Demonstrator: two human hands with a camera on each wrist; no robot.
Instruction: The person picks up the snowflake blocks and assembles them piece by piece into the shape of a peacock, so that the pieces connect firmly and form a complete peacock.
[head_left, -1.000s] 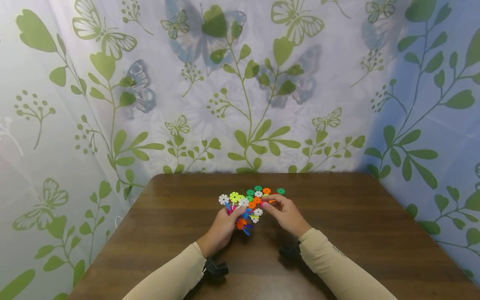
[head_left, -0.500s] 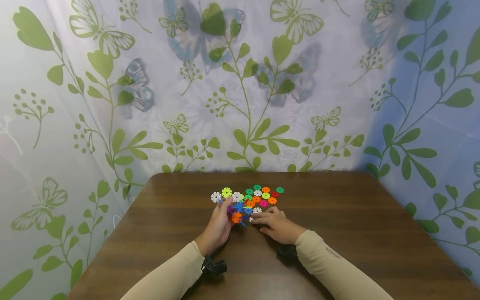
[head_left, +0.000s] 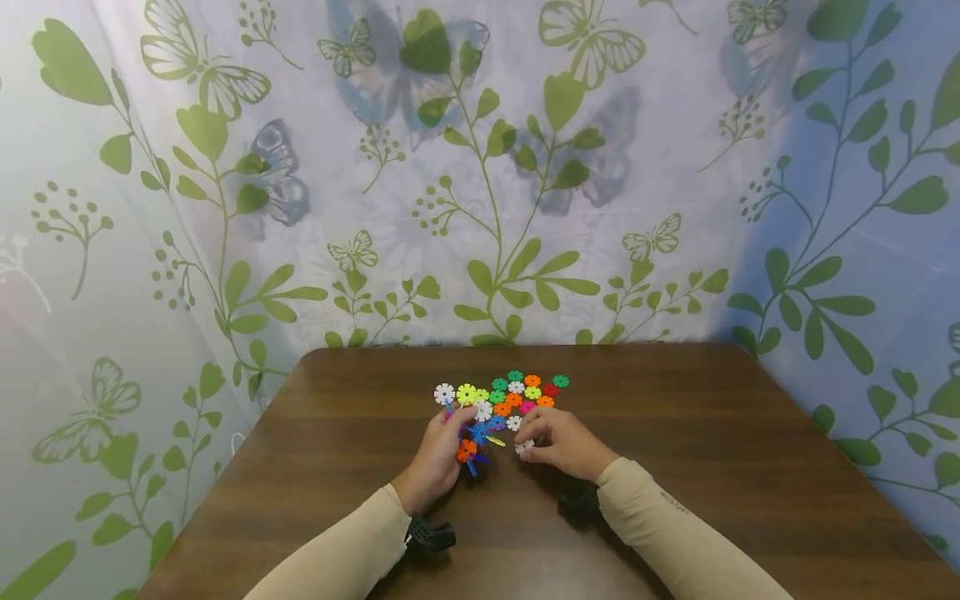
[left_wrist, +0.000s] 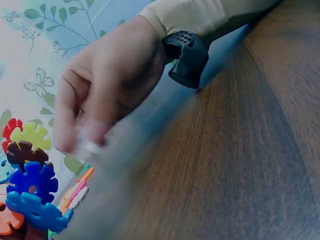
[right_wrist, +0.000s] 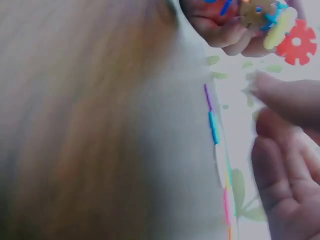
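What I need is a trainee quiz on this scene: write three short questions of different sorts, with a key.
1. Which hand holds the joined disc cluster?
2. True or false: the right hand pinches a green disc.
3. Pick one: the tabletop is A) white, B) brown, C) green.

Key: 1. The left hand. 2. False; it is a white disc. 3. B.

Rocking long sleeves in snug beige here: in the head view the left sleeve (head_left: 330, 546) is filling the lower left-centre and the right sleeve (head_left: 697, 537) is heading off at lower right, showing a small dark marking (head_left: 673, 502), too tiny to read. A black left mount (head_left: 432, 536) and right mount (head_left: 579, 506) are poking out where the sleeves end; up top in the left wrist view, the right one's showing round holes (left_wrist: 181, 37).
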